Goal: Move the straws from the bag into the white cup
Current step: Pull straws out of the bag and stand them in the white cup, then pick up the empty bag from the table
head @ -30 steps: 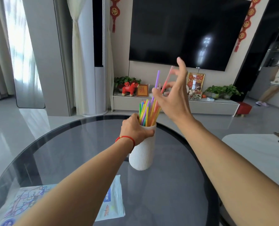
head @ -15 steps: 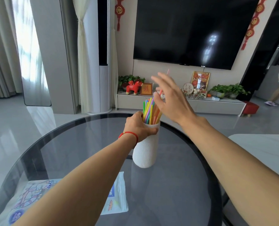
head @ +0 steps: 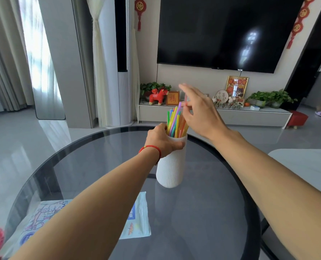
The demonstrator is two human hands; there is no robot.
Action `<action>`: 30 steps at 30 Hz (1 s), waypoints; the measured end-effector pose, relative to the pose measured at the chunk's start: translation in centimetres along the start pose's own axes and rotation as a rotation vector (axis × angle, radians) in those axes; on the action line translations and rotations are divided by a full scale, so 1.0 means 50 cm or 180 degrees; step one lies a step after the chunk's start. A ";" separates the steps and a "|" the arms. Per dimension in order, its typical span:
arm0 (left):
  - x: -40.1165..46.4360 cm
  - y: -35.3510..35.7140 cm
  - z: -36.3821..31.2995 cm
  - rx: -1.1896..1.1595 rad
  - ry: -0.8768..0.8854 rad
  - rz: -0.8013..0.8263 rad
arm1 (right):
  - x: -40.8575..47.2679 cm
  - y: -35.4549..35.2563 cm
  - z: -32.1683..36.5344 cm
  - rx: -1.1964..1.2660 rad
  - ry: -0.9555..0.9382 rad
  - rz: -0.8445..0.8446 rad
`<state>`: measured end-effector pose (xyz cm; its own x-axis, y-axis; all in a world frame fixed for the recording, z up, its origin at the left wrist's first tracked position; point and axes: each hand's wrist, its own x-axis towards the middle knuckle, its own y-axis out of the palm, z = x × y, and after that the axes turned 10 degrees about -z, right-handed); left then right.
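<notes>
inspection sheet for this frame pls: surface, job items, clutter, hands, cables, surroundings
Surface: round dark glass table, reflective.
Job's things: white cup upright near the table's middle, ribbed; coloured straws standing in it; bag lying flat at the near edge, partly hidden by the left forearm.
Clutter: nothing seen beyond a red blur at the lower left corner.
Grippers: left hand wrapped round the cup's rim; right hand above the straws, fingers spread, blurred; whether it pinches a straw cannot be told.
Cables: nothing seen.
Surroundings: wall TV, low shelf with ornaments and plants, curtains.
</notes>
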<state>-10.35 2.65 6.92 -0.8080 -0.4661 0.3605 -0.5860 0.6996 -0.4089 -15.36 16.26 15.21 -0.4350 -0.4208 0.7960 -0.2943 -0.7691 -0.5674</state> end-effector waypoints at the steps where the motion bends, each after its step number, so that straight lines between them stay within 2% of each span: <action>1: 0.000 0.000 -0.001 0.0015 0.0000 -0.0003 | -0.006 0.001 -0.002 -0.0068 -0.0080 0.0002; 6: -0.001 0.000 -0.004 0.0066 -0.0010 0.0013 | -0.032 0.004 -0.008 -0.0281 -0.0226 0.0008; 9: -0.004 -0.002 -0.007 0.0077 -0.0036 0.0005 | -0.031 0.001 -0.015 0.0031 -0.0027 -0.0062; 13: -0.009 -0.003 -0.013 0.0151 -0.0084 -0.0045 | -0.041 0.017 -0.014 -0.0152 0.0047 0.0664; 15: -0.012 -0.005 -0.015 0.0310 -0.0140 0.0070 | -0.049 0.016 -0.007 -0.0192 0.0117 0.0814; 17: -0.022 -0.016 -0.012 0.0500 -0.0301 0.0395 | -0.049 0.004 0.004 -0.0133 0.0067 0.0601; 19: -0.047 -0.038 0.004 0.0704 -0.0334 0.0560 | -0.054 -0.011 0.023 -0.0027 -0.0184 0.0089; 21: -0.090 -0.070 0.038 0.0842 -0.0274 0.0398 | -0.078 -0.016 0.052 0.0114 -0.0609 -0.0419; 23: -0.154 -0.118 0.080 0.0872 -0.0237 0.0265 | -0.132 0.002 0.086 0.0385 -0.0793 -0.0409; 25: -0.219 -0.175 0.117 0.1049 -0.0128 0.0273 | -0.192 0.038 0.119 0.0642 -0.0508 0.0236; 28: -0.305 -0.272 0.161 0.1494 0.0072 0.0317 | -0.269 0.128 0.148 0.0373 -0.0025 0.1815; 30: -0.337 -0.330 0.171 0.1638 0.0045 0.0269 | -0.295 0.172 0.161 0.0276 0.0235 0.2606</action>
<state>12.42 -5.67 0.41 -0.8550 -0.4097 0.3181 -0.4760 0.3759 -0.7951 -4.61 11.98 0.30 -0.5388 -0.8338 0.1201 0.2056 -0.2684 -0.9411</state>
